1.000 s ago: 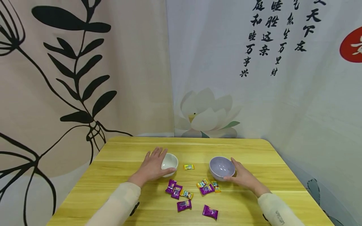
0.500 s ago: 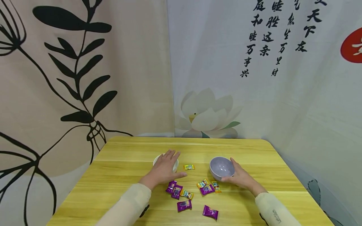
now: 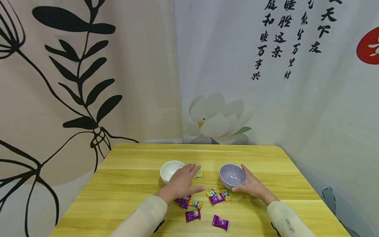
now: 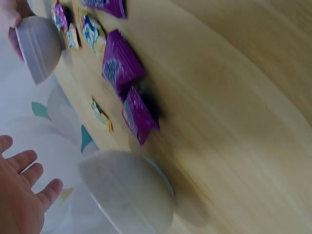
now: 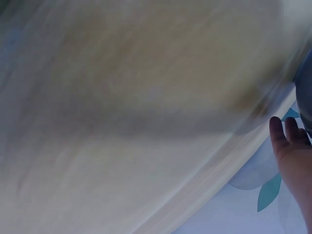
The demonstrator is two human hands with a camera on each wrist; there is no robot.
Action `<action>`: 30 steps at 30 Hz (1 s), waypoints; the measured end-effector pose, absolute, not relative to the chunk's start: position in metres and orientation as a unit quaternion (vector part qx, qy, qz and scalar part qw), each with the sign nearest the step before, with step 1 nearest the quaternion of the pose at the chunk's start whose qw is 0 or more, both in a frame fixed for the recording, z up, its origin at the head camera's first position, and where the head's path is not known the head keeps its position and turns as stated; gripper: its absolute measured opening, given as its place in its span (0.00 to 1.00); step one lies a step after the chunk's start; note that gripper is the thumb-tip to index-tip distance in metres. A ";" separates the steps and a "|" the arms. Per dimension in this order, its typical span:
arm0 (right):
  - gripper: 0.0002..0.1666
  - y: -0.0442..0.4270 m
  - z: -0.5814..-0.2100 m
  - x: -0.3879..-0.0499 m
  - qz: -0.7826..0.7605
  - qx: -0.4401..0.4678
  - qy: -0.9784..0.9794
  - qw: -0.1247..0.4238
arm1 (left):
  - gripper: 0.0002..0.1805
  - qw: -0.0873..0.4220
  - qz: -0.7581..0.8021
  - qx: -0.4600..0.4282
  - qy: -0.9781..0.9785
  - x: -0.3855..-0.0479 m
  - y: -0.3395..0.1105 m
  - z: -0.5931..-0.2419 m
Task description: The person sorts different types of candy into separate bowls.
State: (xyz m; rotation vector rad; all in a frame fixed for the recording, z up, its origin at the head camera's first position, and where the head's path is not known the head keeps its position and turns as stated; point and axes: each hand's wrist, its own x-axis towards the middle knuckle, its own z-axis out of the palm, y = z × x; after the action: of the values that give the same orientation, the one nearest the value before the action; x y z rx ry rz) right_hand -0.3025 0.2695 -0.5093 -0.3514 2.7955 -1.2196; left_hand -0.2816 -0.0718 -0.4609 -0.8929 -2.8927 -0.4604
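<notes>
Seen from the head camera, the left hand (image 3: pixel 181 185) hovers over the table (image 3: pixel 118 184), its fingers released, straight and spread. The white bowl (image 3: pixel 168 170) stands upright just beside it at 10 o'clock, and a small yellow candy (image 3: pixel 199 175) lies at 2 o'clock, partly hidden by the fingers. The right hand (image 3: pixel 254 187) is at the purple bowl (image 3: pixel 232 175), on its 4 o'clock side, grasping it — thumb at the near edge, fingers round the outer wall. At that bowl's 7 o'clock lie two yellow candies (image 3: pixel 226 196) and a purple one (image 3: pixel 217 198). A mixed cluster (image 3: pixel 195 204) sits at the left hand's 6 o'clock — partly covered — with two lone purple candies (image 3: pixel 220 223) nearer the person.
</notes>
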 end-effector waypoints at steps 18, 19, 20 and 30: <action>0.74 0.266 -0.510 -0.307 -0.399 -0.100 0.911 0.025 | 0.45 -0.024 -0.242 -0.255 -0.936 -0.272 -0.032 -0.482; 0.74 0.266 -0.510 -0.307 -0.398 -0.098 0.912 0.025 | 0.44 -0.026 -0.247 -0.252 -0.935 -0.271 -0.031 -0.483; 0.73 0.266 -0.510 -0.307 -0.399 -0.097 0.911 0.025 | 0.44 -0.027 -0.249 -0.250 -0.935 -0.271 -0.029 -0.484; 0.71 0.265 -0.510 -0.305 -0.417 -0.088 0.904 0.038 | 0.40 -0.004 -0.264 -0.232 -0.936 -0.263 -0.016 -0.495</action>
State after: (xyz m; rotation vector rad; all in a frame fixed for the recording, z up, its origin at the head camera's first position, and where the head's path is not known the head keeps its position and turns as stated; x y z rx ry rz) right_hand -0.3050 0.2651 -0.5096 -0.2706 2.7720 -1.2805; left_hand -0.2630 -0.0160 -0.4950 -0.7301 -2.9491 -0.8324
